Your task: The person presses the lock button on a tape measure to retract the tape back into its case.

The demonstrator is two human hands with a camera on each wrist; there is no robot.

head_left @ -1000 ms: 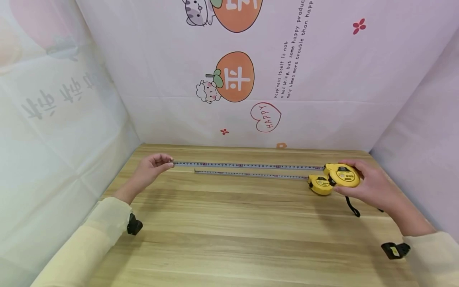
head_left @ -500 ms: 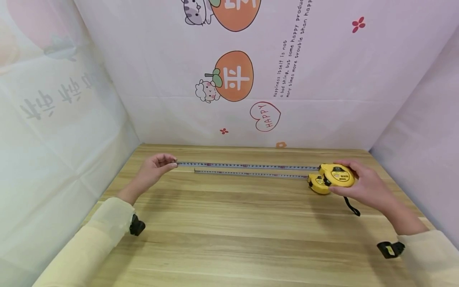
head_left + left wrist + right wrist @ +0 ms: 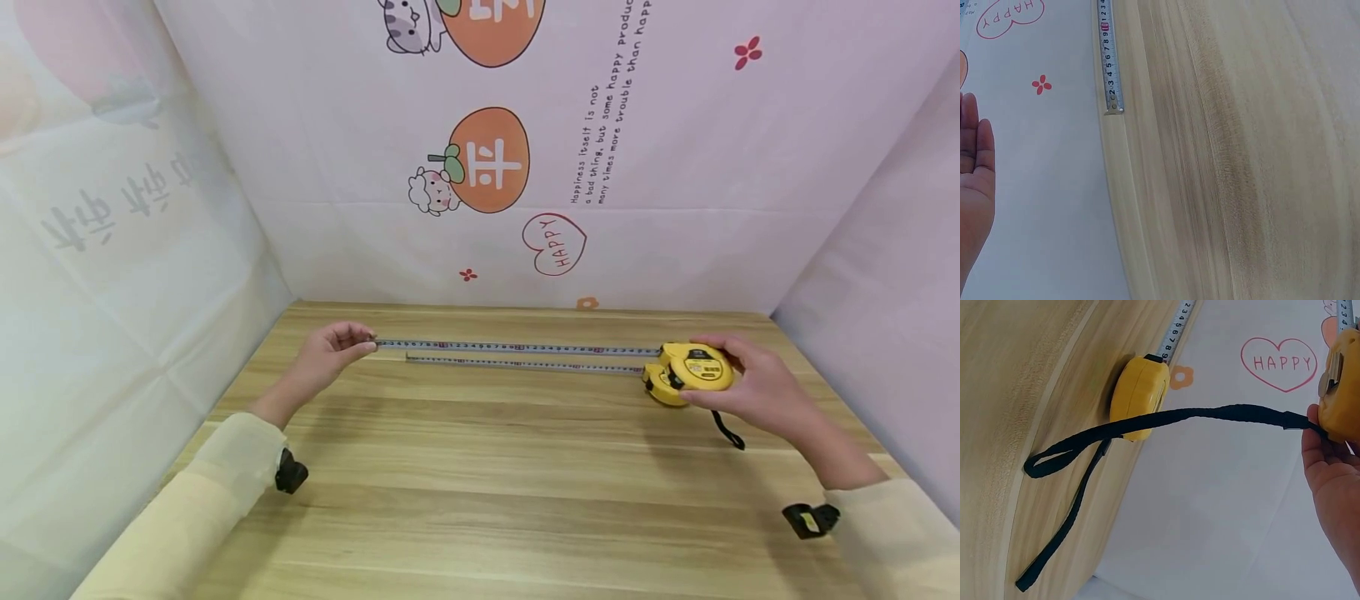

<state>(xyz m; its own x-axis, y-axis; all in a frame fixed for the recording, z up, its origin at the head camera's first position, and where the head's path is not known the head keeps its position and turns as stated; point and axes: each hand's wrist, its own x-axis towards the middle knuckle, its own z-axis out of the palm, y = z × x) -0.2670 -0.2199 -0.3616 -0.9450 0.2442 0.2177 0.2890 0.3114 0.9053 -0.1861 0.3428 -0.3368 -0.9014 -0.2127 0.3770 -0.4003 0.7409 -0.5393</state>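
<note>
Two yellow tape measures have their blades drawn out side by side. My right hand grips the nearer-to-camera, raised tape measure by its case, thumb below and fingers above. At the other end, my left hand pinches the tip of that tape's blade between thumb and fingers. The second tape measure lies on the table, touched by neither hand, its case partly covered by the held one in the head view. Its blade stretches left to a metal end hook. In the left wrist view, only part of the left hand shows.
A black strap hangs from the held case in a loop, and another black strap trails from the lying case. Printed cloth walls enclose the wooden table at back and sides.
My hands have come closer together: the left has shifted slightly right, the right has moved left with its tape measure. Less of the held blade is out. The lying tape measure has stayed put.
</note>
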